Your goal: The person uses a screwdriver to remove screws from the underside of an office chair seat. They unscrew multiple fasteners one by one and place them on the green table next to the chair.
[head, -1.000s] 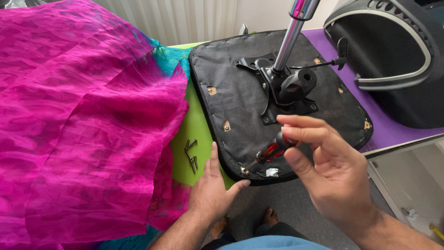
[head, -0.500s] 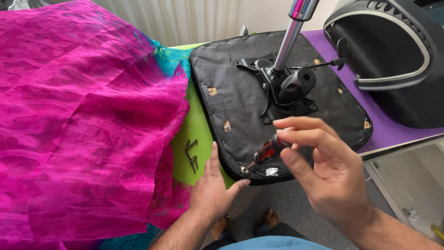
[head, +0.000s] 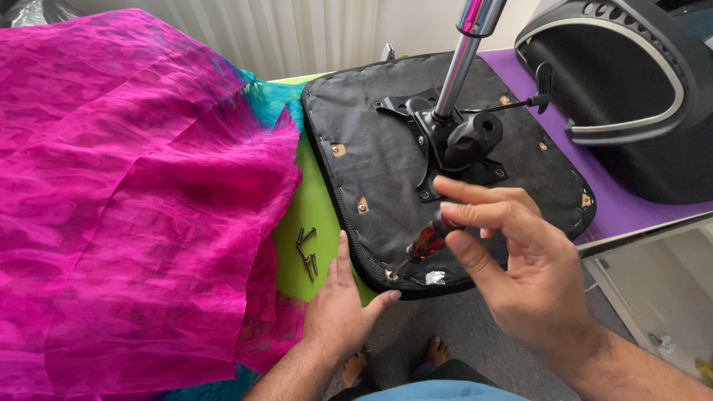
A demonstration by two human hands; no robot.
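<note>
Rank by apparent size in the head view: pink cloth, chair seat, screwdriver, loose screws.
1. pink cloth
2. chair seat
3. screwdriver, partly hidden by the right hand
4. loose screws; the pile looks nearly the screwdriver's size, so unsure.

We see bright, soft daylight from the far curtain (head: 297, 33); glare streaks the chrome post (head: 464, 52); shadows stay faint; the near right hand (head: 520, 275) blurs slightly.

Daylit white curtain (head: 297, 33) behind a green and purple table (head: 316, 197), grey floor (head: 460, 334)
</note>
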